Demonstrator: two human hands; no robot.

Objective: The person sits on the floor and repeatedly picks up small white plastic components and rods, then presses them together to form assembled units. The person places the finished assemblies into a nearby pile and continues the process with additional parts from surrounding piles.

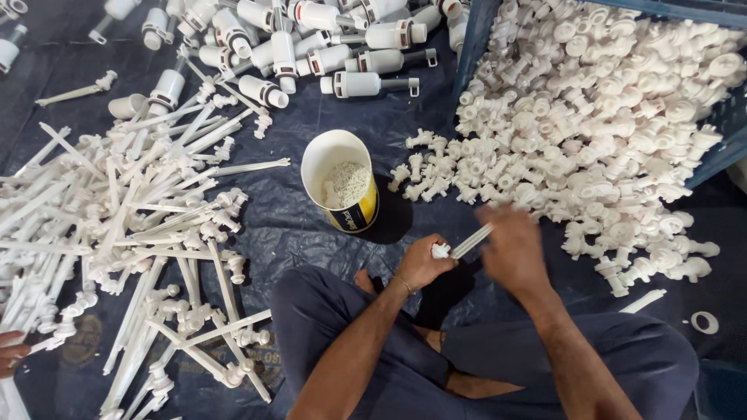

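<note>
My left hand is closed around a small white plastic fitting above my crossed legs. My right hand, blurred by motion, grips a thin white plastic tube whose lower end meets the fitting. Just ahead of my hands stands an open white cup with a yellow and black band, holding small white pieces. To the right spreads a heap of white plastic fittings that spills from a tipped blue crate.
A pile of long white tubes with fittings on them covers the left of the dark sheet. White pump bodies lie at the top. Another person's fingers show at the left edge. A white ring lies at right.
</note>
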